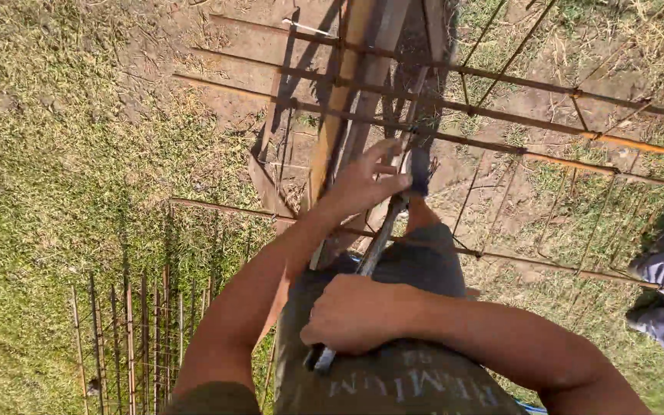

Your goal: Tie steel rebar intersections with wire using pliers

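On the left, a rebar stack point(144, 330) lies in the grass. The left hand point(363, 180), fingers loosely spread, pinches the tip of a metal tool point(370, 257) against the rebar cage point(501, 115). The right hand point(355, 315) is fisted around the tool's handle over the lap. The tool looks stiff and weighty (likely slick steel); best gripped low on the handle.
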